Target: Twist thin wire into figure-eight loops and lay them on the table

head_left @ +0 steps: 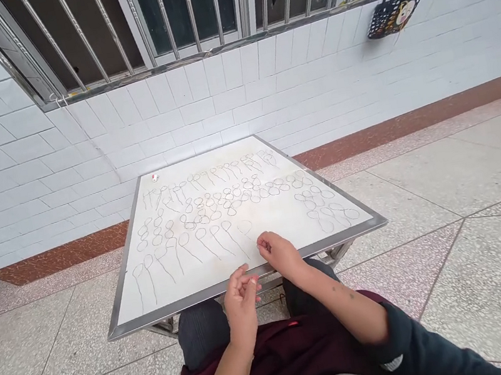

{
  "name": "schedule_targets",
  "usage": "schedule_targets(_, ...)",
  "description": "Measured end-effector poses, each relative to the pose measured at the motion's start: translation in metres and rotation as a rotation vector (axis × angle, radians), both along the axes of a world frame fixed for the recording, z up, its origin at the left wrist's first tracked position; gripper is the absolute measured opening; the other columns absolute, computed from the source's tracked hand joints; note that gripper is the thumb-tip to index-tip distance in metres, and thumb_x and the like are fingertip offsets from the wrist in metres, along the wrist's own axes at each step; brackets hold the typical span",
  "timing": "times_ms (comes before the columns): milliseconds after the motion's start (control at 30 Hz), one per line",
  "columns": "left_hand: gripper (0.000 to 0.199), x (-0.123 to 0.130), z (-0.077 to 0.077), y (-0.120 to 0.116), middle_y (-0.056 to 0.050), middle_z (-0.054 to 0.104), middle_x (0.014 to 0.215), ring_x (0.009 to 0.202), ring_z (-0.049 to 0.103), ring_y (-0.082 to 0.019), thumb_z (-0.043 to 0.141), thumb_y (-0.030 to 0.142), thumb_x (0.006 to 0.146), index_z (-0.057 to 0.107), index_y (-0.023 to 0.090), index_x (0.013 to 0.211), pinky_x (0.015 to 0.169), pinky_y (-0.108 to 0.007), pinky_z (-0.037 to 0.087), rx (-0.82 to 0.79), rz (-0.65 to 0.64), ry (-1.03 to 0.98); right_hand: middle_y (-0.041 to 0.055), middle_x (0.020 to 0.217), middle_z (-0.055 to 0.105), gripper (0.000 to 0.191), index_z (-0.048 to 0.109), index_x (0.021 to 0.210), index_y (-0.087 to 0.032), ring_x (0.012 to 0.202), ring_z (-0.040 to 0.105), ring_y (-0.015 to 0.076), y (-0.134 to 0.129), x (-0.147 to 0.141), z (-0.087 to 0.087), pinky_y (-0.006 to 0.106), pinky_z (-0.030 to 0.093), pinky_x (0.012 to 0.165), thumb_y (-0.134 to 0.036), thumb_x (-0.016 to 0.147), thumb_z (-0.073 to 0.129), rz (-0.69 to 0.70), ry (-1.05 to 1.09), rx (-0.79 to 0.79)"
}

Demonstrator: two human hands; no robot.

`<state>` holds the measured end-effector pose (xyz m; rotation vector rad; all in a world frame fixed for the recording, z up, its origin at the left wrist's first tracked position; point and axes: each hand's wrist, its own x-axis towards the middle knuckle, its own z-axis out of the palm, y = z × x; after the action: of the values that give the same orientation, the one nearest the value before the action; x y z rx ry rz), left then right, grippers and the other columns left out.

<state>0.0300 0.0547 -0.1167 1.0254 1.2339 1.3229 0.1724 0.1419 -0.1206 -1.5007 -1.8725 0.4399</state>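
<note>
My right hand [281,253] is just above the near edge of the white tabletop, its fingertips pinched together; whatever they hold is too fine to make out. Closest to it is a thin dark wire loop with a long tail [239,242], lying on the board. Lower and to the left, my left hand [241,303] hovers in front of the table edge with thumb and fingers bent toward each other. A small red spot shows at the thumb tip, and I cannot tell what it is. More looped wires with tails [183,239] lie in a row along the front.
The white table [225,267] has a grey metal rim. Clusters of round wire loops [228,200] cover its middle, with more tailed loops [210,173] behind. A small red-and-white item [155,177] sits at the back left. Beyond stands a tiled wall with a barred window and a hanging black basket [394,16].
</note>
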Motion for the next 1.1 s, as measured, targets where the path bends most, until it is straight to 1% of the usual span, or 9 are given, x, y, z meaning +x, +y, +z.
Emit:
schedule_targets(133,0.037,0.001,-0.018,-0.008,-0.008,0.069,0.082,0.067,0.061,-0.016,0.064,0.042,0.078,0.065,0.016,0.105,0.054,-0.024,0.045,-0.062,-0.084,0.036,0.0026,0.080,0.060,0.015,0.059,0.085,-0.019,0.072,0.054,0.0150,0.033,0.002,-0.003,0.025,0.036,0.062,-0.011,0.085,0.046,-0.043,-0.113,-0.051)
schedule_targets(233,0.037,0.002,-0.024,-0.006,-0.008,0.069,0.077,0.066,0.061,-0.017,0.067,0.044,0.075,0.068,0.016,0.100,0.052,-0.025,0.045,-0.080,-0.115,0.059,0.0040,0.082,0.061,0.016,0.060,0.085,-0.019,0.074,0.054,0.0158,0.049,-0.002,-0.006,0.025,0.032,0.059,-0.011,0.086,0.046,-0.056,-0.179,-0.084)
schedule_targets(333,0.037,0.001,-0.028,-0.003,-0.008,0.070,0.076,0.065,0.062,-0.018,0.068,0.045,0.073,0.070,0.017,0.097,0.053,-0.026,0.045,-0.093,-0.145,0.089,0.0054,0.087,0.062,0.015,0.060,0.088,-0.019,0.079,0.055,0.0166,0.057,-0.008,-0.008,0.025,0.031,0.058,-0.012,0.089,0.046,-0.049,-0.214,-0.101)
schedule_targets(533,0.037,-0.006,-0.032,0.002,-0.008,0.071,0.079,0.067,0.063,-0.018,0.067,0.046,0.074,0.070,0.018,0.099,0.054,-0.026,0.046,-0.119,-0.153,0.126,0.0063,0.093,0.062,0.014,0.060,0.091,-0.019,0.081,0.056,0.0172,0.066,-0.015,-0.010,0.025,0.031,0.058,-0.016,0.090,0.047,-0.035,-0.184,-0.118)
schedule_targets(633,0.037,-0.008,-0.030,0.004,-0.008,0.071,0.080,0.068,0.063,-0.018,0.067,0.045,0.075,0.069,0.018,0.100,0.056,-0.026,0.047,-0.130,-0.160,0.136,0.0061,0.095,0.062,0.013,0.060,0.093,-0.020,0.082,0.056,0.0171,0.066,-0.013,-0.012,0.025,0.032,0.059,-0.021,0.091,0.047,-0.056,-0.125,-0.129)
schedule_targets(733,0.038,-0.010,-0.026,0.005,-0.007,0.071,0.081,0.069,0.062,-0.017,0.067,0.046,0.076,0.069,0.018,0.101,0.058,-0.026,0.048,-0.147,-0.171,0.158,0.0047,0.094,0.063,0.017,0.061,0.092,-0.020,0.078,0.056,0.0156,0.068,-0.007,-0.013,0.025,0.034,0.061,-0.026,0.093,0.044,-0.087,-0.052,-0.142)
schedule_targets(933,0.041,-0.012,-0.028,0.013,-0.007,0.071,0.079,0.068,0.062,-0.017,0.070,0.048,0.073,0.070,0.018,0.101,0.060,-0.026,0.049,-0.128,-0.179,0.163,-0.0017,0.071,0.061,0.023,0.061,0.084,-0.021,0.062,0.052,0.0118,0.079,0.003,-0.016,0.022,0.035,0.056,-0.031,0.093,0.042,-0.098,0.091,-0.153)
schedule_targets(1033,0.041,-0.012,-0.030,0.015,-0.006,0.070,0.077,0.064,0.062,-0.016,0.069,0.048,0.074,0.070,0.017,0.101,0.058,-0.026,0.049,-0.103,-0.163,0.169,-0.0029,0.067,0.060,0.024,0.062,0.082,-0.021,0.059,0.050,0.0112,0.078,0.002,-0.017,0.021,0.035,0.054,-0.032,0.092,0.043,-0.103,0.131,-0.127)
schedule_targets(1100,0.041,-0.013,-0.031,0.015,-0.006,0.070,0.077,0.063,0.061,-0.016,0.067,0.047,0.075,0.070,0.017,0.103,0.058,-0.026,0.049,-0.086,-0.162,0.183,-0.0034,0.067,0.059,0.025,0.062,0.082,-0.021,0.059,0.051,0.0109,0.071,0.005,-0.017,0.021,0.036,0.055,-0.033,0.092,0.043,-0.116,0.137,-0.102)
